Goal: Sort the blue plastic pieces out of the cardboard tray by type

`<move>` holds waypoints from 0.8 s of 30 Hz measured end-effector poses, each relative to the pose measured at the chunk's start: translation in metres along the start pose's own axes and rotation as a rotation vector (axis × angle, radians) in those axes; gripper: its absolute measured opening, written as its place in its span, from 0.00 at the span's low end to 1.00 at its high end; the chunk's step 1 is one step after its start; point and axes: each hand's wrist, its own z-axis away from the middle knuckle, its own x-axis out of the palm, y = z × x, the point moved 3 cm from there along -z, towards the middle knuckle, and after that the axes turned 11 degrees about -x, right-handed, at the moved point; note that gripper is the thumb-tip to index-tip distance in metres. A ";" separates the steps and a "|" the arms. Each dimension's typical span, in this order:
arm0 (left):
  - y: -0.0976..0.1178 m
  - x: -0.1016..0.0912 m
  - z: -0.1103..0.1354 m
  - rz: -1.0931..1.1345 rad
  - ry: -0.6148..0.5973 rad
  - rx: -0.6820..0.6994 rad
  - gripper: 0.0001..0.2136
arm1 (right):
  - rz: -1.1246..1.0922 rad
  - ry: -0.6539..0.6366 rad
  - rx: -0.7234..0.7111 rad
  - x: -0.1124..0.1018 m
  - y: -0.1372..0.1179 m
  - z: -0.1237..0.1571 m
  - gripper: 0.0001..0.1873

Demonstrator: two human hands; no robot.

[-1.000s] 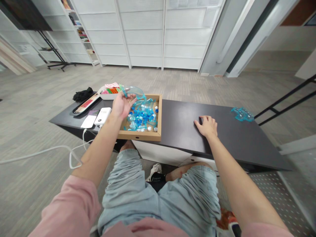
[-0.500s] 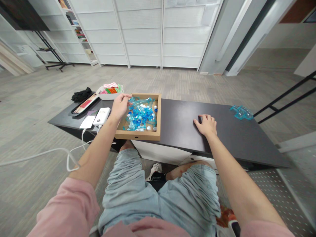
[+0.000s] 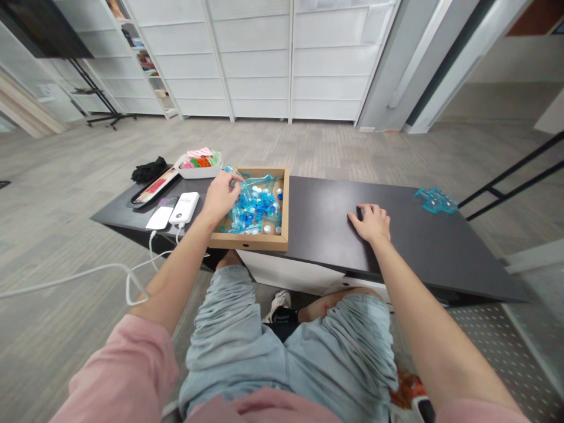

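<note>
My left hand (image 3: 223,194) is over the left side of a shallow cardboard box (image 3: 249,241), its fingers curled downward. Whatever they may grip is hidden. A clear blue plastic piece (image 3: 230,169) shows just beyond the knuckles; I cannot tell whether the hand touches it. Inside the box lie clear blue plastic parts (image 3: 257,183) and a heap of small blue and white pieces (image 3: 259,204). My right hand (image 3: 372,223) rests on the dark tabletop (image 3: 321,205), fingers apart and holding nothing visible.
Left of the box are a white power bank (image 3: 184,208) with a cable, a white phone-like slab (image 3: 162,215), a long black tray (image 3: 154,188), a white tray of colourful strips (image 3: 200,170) and black cloth (image 3: 148,169). A clear blue plastic shape (image 3: 436,200) lies at the far right.
My left hand has moved slightly right and down, further over the box, with its fingers curled lower. My right hand stays in the same place on the tabletop. The view has shifted slightly.
</note>
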 end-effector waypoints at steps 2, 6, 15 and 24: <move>0.003 0.000 0.004 0.035 -0.023 0.029 0.10 | -0.005 -0.003 0.003 0.000 0.000 0.000 0.35; 0.021 0.000 0.011 0.162 -0.053 0.095 0.08 | -0.009 -0.014 0.015 -0.002 -0.002 0.001 0.35; 0.078 0.062 0.070 0.149 -0.343 0.348 0.08 | -0.011 0.007 0.015 0.000 0.000 -0.001 0.34; 0.109 0.177 0.165 -0.153 -0.690 0.268 0.13 | -0.046 0.033 0.005 -0.002 0.000 0.002 0.30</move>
